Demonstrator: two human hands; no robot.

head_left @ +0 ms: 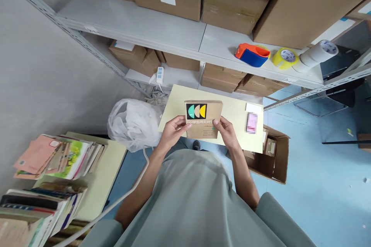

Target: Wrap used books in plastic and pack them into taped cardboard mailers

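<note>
**Tan book, held by its sides alone**

The book (210, 117) was up over the table's near edge, its left side pinched between the left hand's (173, 132) thumb and fingers, its right side likewise in the right hand (228, 134). With only the sides gripped, a loosened thumb could have let it slip, perhaps past that edge to the floor (313, 185). A white cord (127, 193) crossed the left forearm in view; a sweep of that arm might have snagged it, though contact was impossible to tell.

The table (232, 114) was pale yellow and smooth-looking. An open carton (281, 158) sat by its right end, a filmy bag (131, 125) by its left. Beyond stood grey shelves (174, 27) of boxes, with tape (285, 58) on one ledge.
</note>
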